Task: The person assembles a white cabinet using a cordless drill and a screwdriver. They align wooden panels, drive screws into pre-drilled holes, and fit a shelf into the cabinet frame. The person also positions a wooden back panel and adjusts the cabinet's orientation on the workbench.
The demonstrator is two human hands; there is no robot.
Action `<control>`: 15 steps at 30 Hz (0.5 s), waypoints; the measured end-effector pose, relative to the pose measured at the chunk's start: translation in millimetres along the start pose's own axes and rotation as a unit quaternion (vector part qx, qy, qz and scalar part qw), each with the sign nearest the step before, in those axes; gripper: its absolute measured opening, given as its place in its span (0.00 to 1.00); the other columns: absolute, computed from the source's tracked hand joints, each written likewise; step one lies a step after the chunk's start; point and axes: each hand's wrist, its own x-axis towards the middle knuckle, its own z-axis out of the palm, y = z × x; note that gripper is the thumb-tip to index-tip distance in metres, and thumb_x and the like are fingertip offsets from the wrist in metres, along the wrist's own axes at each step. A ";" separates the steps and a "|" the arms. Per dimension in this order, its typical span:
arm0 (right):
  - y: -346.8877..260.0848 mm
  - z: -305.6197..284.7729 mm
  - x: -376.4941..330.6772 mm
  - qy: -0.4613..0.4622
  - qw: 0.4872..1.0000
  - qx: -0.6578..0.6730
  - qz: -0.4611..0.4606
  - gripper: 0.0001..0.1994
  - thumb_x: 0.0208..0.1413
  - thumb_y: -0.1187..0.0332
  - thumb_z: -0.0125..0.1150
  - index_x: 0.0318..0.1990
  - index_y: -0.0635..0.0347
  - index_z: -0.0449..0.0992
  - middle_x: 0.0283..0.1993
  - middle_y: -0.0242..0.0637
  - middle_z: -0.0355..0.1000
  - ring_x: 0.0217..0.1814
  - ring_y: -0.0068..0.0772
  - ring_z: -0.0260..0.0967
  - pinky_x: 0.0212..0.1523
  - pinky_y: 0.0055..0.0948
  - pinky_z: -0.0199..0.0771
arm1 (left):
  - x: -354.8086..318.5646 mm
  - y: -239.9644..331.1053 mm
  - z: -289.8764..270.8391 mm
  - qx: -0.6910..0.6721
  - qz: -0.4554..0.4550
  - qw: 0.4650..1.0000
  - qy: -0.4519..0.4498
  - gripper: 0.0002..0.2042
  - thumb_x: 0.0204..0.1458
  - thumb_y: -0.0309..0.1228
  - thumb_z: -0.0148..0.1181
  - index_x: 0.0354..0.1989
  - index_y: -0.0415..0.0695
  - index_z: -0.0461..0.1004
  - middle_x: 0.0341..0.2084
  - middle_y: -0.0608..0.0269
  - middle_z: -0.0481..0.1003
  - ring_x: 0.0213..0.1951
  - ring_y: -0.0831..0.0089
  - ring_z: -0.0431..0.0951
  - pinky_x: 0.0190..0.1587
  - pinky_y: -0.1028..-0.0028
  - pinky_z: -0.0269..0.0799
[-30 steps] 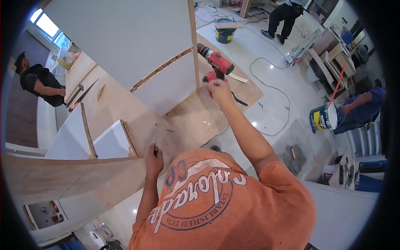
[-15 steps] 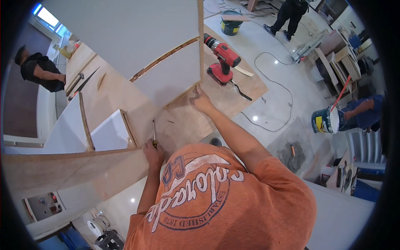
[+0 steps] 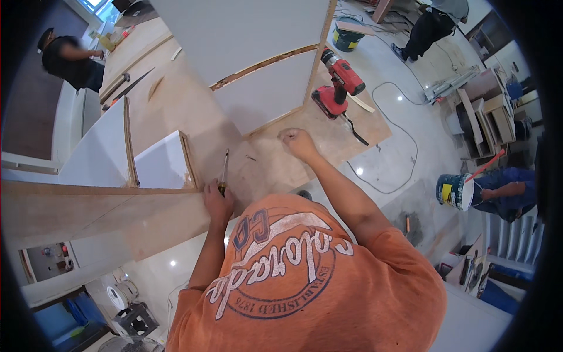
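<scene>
My left hand (image 3: pixel 219 202) is closed around the handle of a screwdriver (image 3: pixel 225 167) whose thin metal shaft points away from me over the wooden tabletop (image 3: pixel 267 161). Beyond the screwdriver stands a white panel piece (image 3: pixel 258 97) with raw wooden edges and a brown strip across it. My right hand (image 3: pixel 298 142) is just in front of that piece's lower edge, low over the tabletop, with its fingers curled together. Whether anything small is in them is hidden. A red and black cordless drill (image 3: pixel 339 82) stands on the wood past my right hand.
White wood-edged dividers (image 3: pixel 161 161) stand at the left. A hammer (image 3: pixel 120 84) lies farther back. Off the table's right side, a cable (image 3: pixel 415 149) loops over the floor. One person (image 3: pixel 73 56) is at the far left, another (image 3: pixel 431 29) at the back; a person's hand (image 3: pixel 488 193) is by a bucket (image 3: pixel 454 192).
My right hand has drawn back from the panel's lower edge, and its fingers have curled in. The screwdriver stays in my left hand. The whole view has shifted.
</scene>
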 end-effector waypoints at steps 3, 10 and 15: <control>-6.9 6.0 -13.2 0.017 0.999 -0.047 -0.020 0.19 0.53 0.65 0.63 0.49 0.67 0.78 0.39 0.52 0.79 0.42 0.47 0.78 0.44 0.38 0.76 | 5.8 1.4 -0.3 0.010 0.021 1.000 -0.002 0.24 0.52 0.30 0.61 0.58 0.37 0.68 0.52 0.42 0.70 0.54 0.42 0.68 0.58 0.50 0.63; -10.3 29.5 -4.5 0.049 0.950 -0.283 -0.121 0.35 0.56 0.59 0.63 0.69 0.58 0.59 0.52 0.54 0.71 0.51 0.55 0.71 0.50 0.47 0.74 | 5.6 9.2 -10.7 -0.024 0.029 0.999 0.004 0.23 0.53 0.30 0.60 0.57 0.37 0.69 0.52 0.40 0.70 0.55 0.42 0.67 0.59 0.51 0.63; -36.2 57.4 -15.8 -0.028 0.901 -0.406 -0.150 0.35 0.59 0.48 0.59 0.70 0.54 0.59 0.57 0.51 0.69 0.57 0.54 0.69 0.55 0.52 0.68 | -1.3 -3.3 -15.3 -0.038 0.020 0.999 0.013 0.22 0.52 0.31 0.61 0.55 0.34 0.70 0.51 0.40 0.71 0.56 0.43 0.68 0.60 0.51 0.62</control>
